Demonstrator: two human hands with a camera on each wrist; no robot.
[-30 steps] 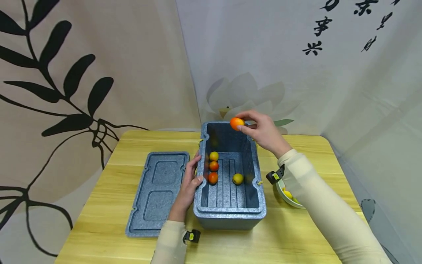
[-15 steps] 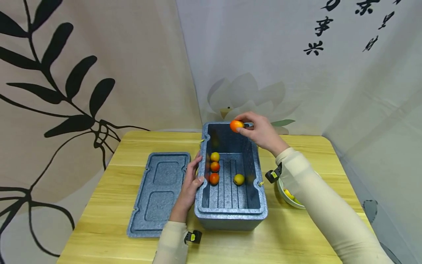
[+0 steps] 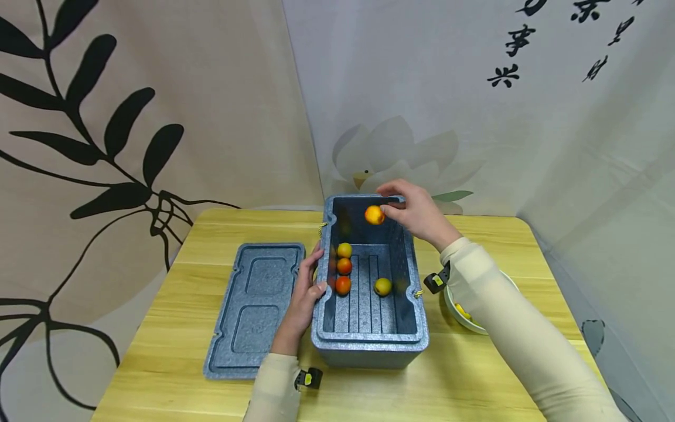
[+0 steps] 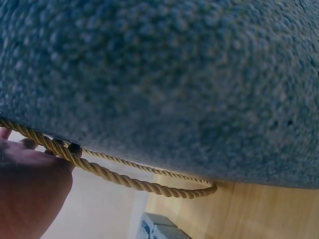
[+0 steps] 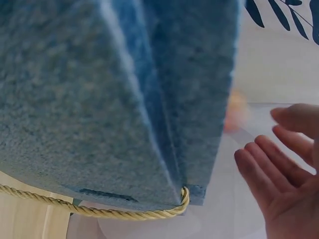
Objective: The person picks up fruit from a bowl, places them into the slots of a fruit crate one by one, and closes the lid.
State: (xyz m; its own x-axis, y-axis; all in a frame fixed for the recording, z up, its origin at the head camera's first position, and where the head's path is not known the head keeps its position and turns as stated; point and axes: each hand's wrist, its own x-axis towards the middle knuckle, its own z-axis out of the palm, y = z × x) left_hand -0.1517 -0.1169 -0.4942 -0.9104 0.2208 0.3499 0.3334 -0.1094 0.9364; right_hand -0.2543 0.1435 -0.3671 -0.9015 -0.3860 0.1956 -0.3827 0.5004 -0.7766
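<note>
A grey-blue foam box (image 3: pixel 369 338) stands uncovered on the table. My right hand (image 3: pixel 416 214) is above its far right rim, fingers spread and apart from a small orange-yellow fruit (image 3: pixel 375 215), which is in mid-air over the box. In the right wrist view that fruit (image 5: pixel 235 110) is a blur beyond the box edge, away from my right hand (image 5: pixel 284 174). Against the box's left side rests my left hand (image 3: pixel 303 293), its fingers extended along the outer wall and thumb at the rim. Inside lie a yellow fruit (image 3: pixel 344 250), two orange-red fruits (image 3: pixel 343 285) and a yellow-green fruit (image 3: pixel 382 286).
A matching foam lid (image 3: pixel 255 310) lies left of the box. Right of the box, partly under my right forearm, stands a pale bowl (image 3: pixel 471 328) with yellow and green items. Rope handles (image 4: pixel 134 181) hang at the box's sides. A printed cloth (image 3: pixel 411 88) hangs behind the table.
The right hand has let go of the orange-yellow fruit, which has dropped slightly below the fingers. The left hand and the fruits in the box stay in place.
</note>
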